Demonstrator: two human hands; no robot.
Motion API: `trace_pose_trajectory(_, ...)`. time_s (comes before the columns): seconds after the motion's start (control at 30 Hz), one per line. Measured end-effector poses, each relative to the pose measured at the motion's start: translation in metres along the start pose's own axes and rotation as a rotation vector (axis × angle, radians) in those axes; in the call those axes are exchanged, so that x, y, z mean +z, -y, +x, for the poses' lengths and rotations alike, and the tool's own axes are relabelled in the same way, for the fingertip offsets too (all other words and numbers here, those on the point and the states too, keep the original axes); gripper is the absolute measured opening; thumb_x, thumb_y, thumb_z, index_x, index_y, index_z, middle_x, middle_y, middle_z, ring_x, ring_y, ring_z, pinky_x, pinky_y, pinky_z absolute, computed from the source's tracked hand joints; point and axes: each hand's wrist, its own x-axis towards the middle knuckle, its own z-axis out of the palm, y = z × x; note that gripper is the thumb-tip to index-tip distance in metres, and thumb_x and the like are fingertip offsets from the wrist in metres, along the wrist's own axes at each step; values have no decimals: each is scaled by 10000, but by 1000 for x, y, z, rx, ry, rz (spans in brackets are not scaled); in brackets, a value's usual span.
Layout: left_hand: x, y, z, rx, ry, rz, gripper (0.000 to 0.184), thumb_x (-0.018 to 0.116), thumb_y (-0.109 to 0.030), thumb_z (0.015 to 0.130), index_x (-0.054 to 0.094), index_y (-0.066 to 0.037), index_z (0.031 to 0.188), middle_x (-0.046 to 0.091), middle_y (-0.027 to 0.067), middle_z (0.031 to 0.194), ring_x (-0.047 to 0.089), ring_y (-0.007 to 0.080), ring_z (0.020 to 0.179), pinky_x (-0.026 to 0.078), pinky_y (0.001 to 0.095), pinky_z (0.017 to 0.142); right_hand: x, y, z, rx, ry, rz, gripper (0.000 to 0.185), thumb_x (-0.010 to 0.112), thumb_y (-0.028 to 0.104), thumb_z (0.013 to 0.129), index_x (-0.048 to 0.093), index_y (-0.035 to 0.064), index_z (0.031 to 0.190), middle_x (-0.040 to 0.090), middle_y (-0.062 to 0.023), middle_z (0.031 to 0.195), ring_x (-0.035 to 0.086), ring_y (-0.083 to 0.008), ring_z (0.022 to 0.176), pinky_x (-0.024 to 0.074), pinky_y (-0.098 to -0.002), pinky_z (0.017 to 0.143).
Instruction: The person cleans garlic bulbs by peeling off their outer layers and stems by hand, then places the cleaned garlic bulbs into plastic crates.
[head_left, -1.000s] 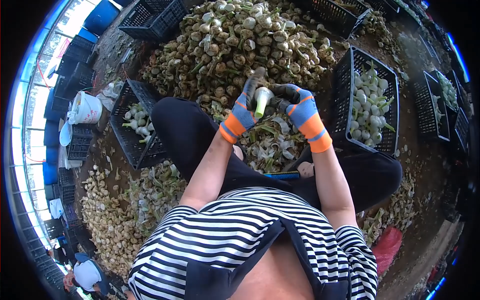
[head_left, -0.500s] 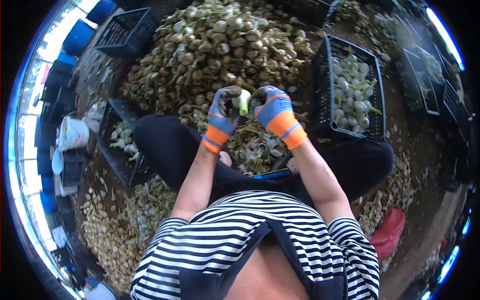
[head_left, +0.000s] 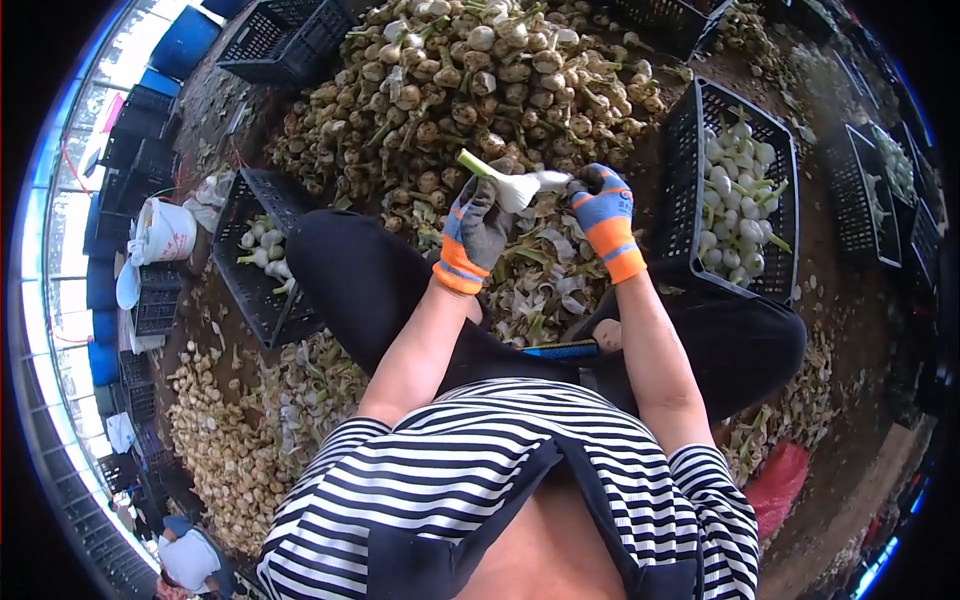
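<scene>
My left hand (head_left: 478,220), in a grey, blue and orange glove, grips a white garlic bulb (head_left: 515,192) whose cut green stem points up and left. To its right, my right hand (head_left: 603,205), gloved alike, is closed in a pinch on a strip of pale skin (head_left: 552,180) that stretches from the bulb. Both hands are above my crossed legs, over a litter of peelings (head_left: 540,280). Beyond them rises a large pile of brownish, unpeeled garlic (head_left: 480,85).
A black crate of white bulbs (head_left: 797,215) stands at the right, another (head_left: 235,275) at the left. Small garlic (head_left: 225,450) lies lower left, near a person (head_left: 190,558). A white bucket (head_left: 165,232), a dark crate (head_left: 285,45) and a red bag (head_left: 778,490) are around.
The bulb has turned from stem-down to stem up and left in my left hand. My right hand has moved away to the right, with a strip of skin between it and the bulb.
</scene>
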Motion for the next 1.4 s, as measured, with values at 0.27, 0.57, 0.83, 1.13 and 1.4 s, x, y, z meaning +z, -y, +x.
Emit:
trace_pose_trajectory(0.27,-27,-38,12,1,-148,-538,297,529,-305,873,541,-77,1064,565,147,1080,510,333,1068,450,473,886,24,-86,3,356,620,-660,435,636,262,692,603,46,1069,573,-205,1085,555,-321,1014,452,-350,862)
trace_pose_trajectory(0.57,-93,-172,-17,438,26,-796,657,638,-419,758,441,4,1220,477,227,1222,502,346,1101,465,434,911,154,-102,69,50,377,-348,533,530,161,693,467,-13,1193,510,-244,1165,469,-362,1113,382,-389,956)
trace_pose_trajectory(0.83,-89,-126,-3,354,-564,-213,212,547,-285,871,534,-89,949,589,57,858,594,204,847,513,380,769,197,-82,79,293,451,-683,326,540,156,719,554,37,1023,605,-195,1013,580,-357,948,467,-401,815)
trace_pose_trajectory(1.13,-90,-14,36,-33,-304,365,540,585,-203,857,335,-123,1328,456,44,1276,527,200,1075,491,374,824,60,36,72,-285,623,261,334,675,1,623,657,78,948,629,-141,891,608,-261,840,472,-299,751)
trace_pose_trajectory(1.4,-13,-37,17,83,85,155,557,655,-122,787,373,-96,1267,499,75,1187,534,205,1042,513,369,816,-6,97,32,-228,312,702,454,621,-120,656,565,0,1091,599,-82,1007,581,-173,905,452,-269,831)
